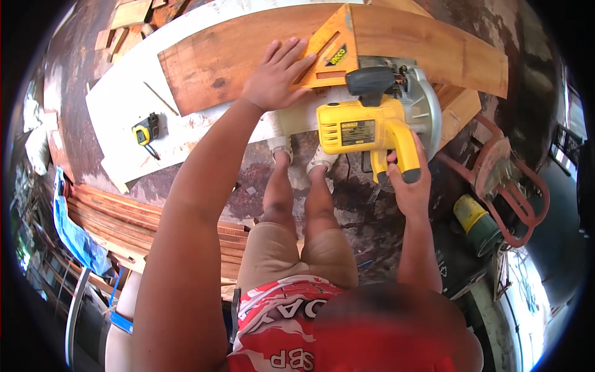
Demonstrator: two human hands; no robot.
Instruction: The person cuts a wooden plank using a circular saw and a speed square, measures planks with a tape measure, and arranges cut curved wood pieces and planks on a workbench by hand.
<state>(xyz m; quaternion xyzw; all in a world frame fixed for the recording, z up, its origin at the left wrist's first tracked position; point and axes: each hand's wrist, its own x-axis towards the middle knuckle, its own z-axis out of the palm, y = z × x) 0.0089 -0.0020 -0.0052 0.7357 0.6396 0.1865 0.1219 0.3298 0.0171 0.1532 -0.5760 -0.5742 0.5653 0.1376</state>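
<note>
My right hand [411, 183] is wrapped round the rear handle of a yellow circular saw [352, 129]. The saw's front rests at the near edge of a long brown wooden board [214, 68], beside an orange speed square [339, 38] lying across that board. My left hand [279, 75] lies on the board with fingers stretched out, fingertips and thumb against the square's left side. The saw's blade is hidden under its grey guard. A yellow and black tape measure [145, 129] sits to the left of my forearm.
A white sheet [118, 99] lies under the board. Wood offcuts [130, 13] are at the far left, stacked planks [118, 217] at the near left. On the right stand a reddish metal frame [527, 211] and a green and yellow bucket [477, 224]. My feet are beneath the work.
</note>
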